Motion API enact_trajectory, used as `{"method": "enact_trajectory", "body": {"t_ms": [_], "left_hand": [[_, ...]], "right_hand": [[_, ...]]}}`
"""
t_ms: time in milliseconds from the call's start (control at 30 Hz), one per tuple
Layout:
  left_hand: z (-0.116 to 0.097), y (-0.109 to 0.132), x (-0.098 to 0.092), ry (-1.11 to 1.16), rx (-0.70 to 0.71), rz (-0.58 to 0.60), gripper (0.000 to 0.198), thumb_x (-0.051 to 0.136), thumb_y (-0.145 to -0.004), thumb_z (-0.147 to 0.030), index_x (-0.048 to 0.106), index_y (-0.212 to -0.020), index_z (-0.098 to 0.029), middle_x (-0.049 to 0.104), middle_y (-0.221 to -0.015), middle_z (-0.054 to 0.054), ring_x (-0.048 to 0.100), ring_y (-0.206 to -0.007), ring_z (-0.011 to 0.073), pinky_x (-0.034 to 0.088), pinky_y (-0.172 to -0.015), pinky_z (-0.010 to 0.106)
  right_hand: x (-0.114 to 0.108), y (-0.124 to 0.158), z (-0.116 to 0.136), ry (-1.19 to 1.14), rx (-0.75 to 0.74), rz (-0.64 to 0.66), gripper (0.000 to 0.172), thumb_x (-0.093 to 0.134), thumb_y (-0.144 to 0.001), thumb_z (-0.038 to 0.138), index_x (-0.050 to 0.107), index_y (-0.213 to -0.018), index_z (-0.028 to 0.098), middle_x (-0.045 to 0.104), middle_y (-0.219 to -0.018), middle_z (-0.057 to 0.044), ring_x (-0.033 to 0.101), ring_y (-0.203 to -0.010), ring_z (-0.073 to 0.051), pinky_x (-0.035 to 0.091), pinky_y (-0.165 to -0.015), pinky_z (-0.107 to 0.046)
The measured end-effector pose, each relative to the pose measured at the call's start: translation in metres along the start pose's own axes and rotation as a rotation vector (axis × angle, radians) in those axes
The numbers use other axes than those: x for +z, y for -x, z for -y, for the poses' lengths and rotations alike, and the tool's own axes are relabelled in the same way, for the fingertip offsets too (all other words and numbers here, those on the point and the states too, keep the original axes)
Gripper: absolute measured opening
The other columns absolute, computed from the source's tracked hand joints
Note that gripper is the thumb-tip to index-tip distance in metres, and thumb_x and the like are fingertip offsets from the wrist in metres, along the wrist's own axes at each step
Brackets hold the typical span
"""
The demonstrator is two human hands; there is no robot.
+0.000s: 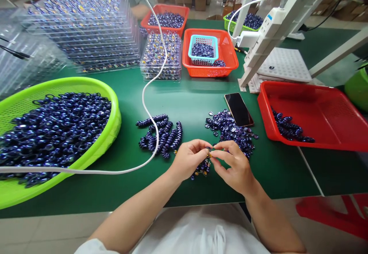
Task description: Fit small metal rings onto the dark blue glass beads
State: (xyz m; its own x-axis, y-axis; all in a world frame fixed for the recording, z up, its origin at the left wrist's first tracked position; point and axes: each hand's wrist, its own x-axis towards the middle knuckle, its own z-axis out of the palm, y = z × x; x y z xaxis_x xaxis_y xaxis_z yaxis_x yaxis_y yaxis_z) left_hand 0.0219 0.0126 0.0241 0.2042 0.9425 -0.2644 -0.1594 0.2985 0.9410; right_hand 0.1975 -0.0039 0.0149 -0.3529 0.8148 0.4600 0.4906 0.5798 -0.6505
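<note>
My left hand (189, 158) and my right hand (234, 165) meet above the table near its front edge. Both pinch at one small dark blue and gold piece (209, 154), mostly hidden by the fingertips. Below them lies a small heap of blue and gold parts (203, 168). Just beyond my right hand spreads a pile of shiny dark blue caps (234, 131), with a phone (239, 109) resting at its edge. Several ribbed dark blue stacks (163, 137) lie to the left of my left hand.
A white cable (143, 96) crosses the green table (195, 96). At left stands a green basket (115, 112) of blue parts; at right, a red tray (324, 112). Behind are stacked clear trays (94, 39), a red basket (230, 60) and a metal post (267, 47). Another person's arm (139, 10) shows at the back.
</note>
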Motion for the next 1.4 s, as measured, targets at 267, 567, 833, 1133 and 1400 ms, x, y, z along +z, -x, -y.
{"method": "enact_trajectory", "body": {"t_ms": [267, 567, 833, 1133, 1400], "left_hand": [[0.008, 0.002, -0.002, -0.186, 0.062, 0.046, 0.025, 0.065, -0.084, -0.027, 0.073, -0.103, -0.014, 0.076, -0.09, 0.008, 0.069, -0.077, 0.0186, 0.056, -0.071, 0.03], [0.013, 0.006, -0.002, -0.564, 0.45, 0.103, 0.026, 0.059, -0.09, -0.019, 0.07, -0.114, -0.017, 0.072, -0.091, 0.009, 0.066, -0.082, 0.0188, 0.054, -0.075, 0.032], [0.011, 0.008, 0.002, -0.487, 0.432, 0.111, 0.022, 0.063, -0.088, -0.02, 0.073, -0.108, -0.018, 0.071, -0.089, 0.008, 0.064, -0.08, 0.0182, 0.051, -0.073, 0.03], [0.001, 0.001, -0.006, 0.15, -0.073, 0.095, 0.017, 0.075, -0.074, -0.026, 0.075, -0.086, -0.013, 0.068, -0.07, 0.003, 0.057, -0.06, 0.0103, 0.045, -0.06, 0.022], [0.003, 0.001, -0.008, 0.318, -0.252, 0.149, 0.025, 0.081, -0.069, -0.027, 0.076, -0.088, -0.011, 0.069, -0.071, 0.004, 0.058, -0.06, 0.0106, 0.047, -0.062, 0.024]], "right_hand": [[0.001, 0.001, -0.005, 0.059, 0.048, -0.042, 0.018, 0.06, -0.088, 0.014, 0.062, -0.101, 0.026, 0.065, -0.095, -0.007, 0.061, -0.092, -0.024, 0.05, -0.082, -0.044], [-0.007, -0.004, -0.003, -0.125, 0.205, 0.085, 0.007, 0.055, -0.094, 0.022, 0.057, -0.088, 0.024, 0.059, -0.087, -0.004, 0.057, -0.087, -0.02, 0.047, -0.081, -0.036], [-0.008, -0.003, -0.007, -0.382, 0.542, 0.119, 0.017, 0.06, -0.092, 0.037, 0.058, -0.084, 0.022, 0.059, -0.079, 0.0, 0.056, -0.076, -0.016, 0.047, -0.073, -0.029], [-0.019, 0.0, -0.008, -0.373, 0.182, 0.147, 0.027, 0.049, -0.097, 0.017, 0.064, -0.115, 0.031, 0.06, -0.101, -0.002, 0.06, -0.09, -0.015, 0.05, -0.079, -0.029], [-0.012, 0.001, -0.008, 0.043, -0.229, 0.09, 0.036, 0.063, -0.087, 0.006, 0.067, -0.113, 0.03, 0.06, -0.1, -0.005, 0.06, -0.09, -0.017, 0.052, -0.078, -0.035]]}}
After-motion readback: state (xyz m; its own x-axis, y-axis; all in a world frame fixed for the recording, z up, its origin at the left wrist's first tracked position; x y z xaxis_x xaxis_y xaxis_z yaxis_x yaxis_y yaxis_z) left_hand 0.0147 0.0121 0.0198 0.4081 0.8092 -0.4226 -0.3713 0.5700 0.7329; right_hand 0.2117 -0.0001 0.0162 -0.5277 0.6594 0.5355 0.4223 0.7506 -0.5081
